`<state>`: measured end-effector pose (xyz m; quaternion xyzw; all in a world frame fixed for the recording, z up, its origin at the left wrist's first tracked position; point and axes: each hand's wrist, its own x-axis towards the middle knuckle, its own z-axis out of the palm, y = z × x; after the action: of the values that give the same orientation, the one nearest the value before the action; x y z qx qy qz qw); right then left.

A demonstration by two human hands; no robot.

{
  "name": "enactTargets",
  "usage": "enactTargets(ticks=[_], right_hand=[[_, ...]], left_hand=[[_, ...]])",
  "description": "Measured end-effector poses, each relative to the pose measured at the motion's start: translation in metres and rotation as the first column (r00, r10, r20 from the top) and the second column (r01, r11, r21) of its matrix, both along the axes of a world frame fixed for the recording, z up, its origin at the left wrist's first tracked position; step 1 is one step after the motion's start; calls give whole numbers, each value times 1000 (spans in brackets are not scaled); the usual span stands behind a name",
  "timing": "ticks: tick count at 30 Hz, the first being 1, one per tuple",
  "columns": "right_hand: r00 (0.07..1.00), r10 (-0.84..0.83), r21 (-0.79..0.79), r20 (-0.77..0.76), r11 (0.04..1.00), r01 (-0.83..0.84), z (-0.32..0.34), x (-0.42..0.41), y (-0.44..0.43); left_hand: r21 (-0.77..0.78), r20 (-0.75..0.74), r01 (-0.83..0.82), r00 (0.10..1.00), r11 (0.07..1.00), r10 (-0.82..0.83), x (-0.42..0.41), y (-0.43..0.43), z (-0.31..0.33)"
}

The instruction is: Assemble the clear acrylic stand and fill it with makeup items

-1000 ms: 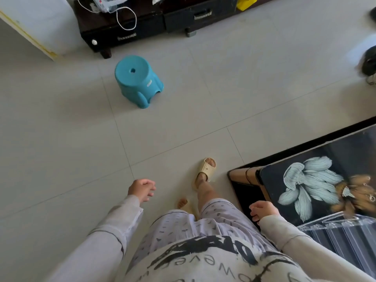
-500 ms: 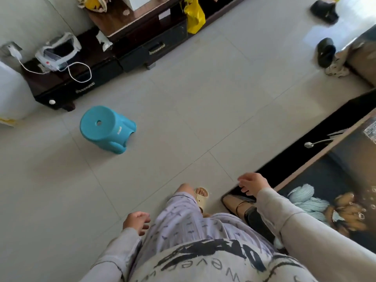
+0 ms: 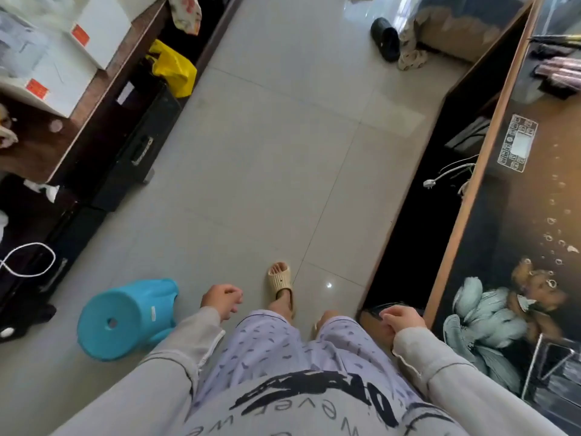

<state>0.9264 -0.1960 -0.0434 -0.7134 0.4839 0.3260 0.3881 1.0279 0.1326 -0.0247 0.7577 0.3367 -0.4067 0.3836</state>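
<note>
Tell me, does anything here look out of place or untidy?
Yes. A white plug dangles loose beside the table, connected to nothing; a black slipper and a crumpled cloth lie on the floor farther ahead.

I see the clear acrylic stand (image 3: 548, 369) at four o'clock, transparent with thin bright edges, resting on the dark glossy tabletop (image 3: 509, 215) and partly cut off by the frame, while pinkish tube-like makeup items (image 3: 561, 72) lie blurred at one o'clock.

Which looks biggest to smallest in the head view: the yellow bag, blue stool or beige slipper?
blue stool
yellow bag
beige slipper
The bag lies farther from the camera, so its true size is unsure.
</note>
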Motion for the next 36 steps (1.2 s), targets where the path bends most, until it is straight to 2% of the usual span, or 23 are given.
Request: enactTargets(ticks=[4, 10, 18, 25, 31, 36], right_hand=[[975, -220, 3, -23, 975, 220, -3, -3, 8], [924, -375, -16, -69, 927, 375, -8, 6, 18], [871, -490, 52, -19, 870, 491, -13, 85, 1], [906, -418, 108, 65, 906, 410, 22, 200, -70], [904, -389, 75, 176, 921, 381, 56, 265, -131], [889, -435, 68, 144, 901, 429, 55, 292, -161]], left_hand=[[-1, 64, 99, 993, 995, -98, 90, -8, 11], [-70, 120, 219, 970, 973, -210, 168, -45, 23], [-59, 6, 362, 932, 930, -363, 211, -78, 9], [44, -94, 506, 860, 861, -501, 262, -101, -5], [89, -84, 552, 833, 829, -546, 324, -138, -4], [76, -51, 573, 820, 816, -571, 385, -187, -5]])
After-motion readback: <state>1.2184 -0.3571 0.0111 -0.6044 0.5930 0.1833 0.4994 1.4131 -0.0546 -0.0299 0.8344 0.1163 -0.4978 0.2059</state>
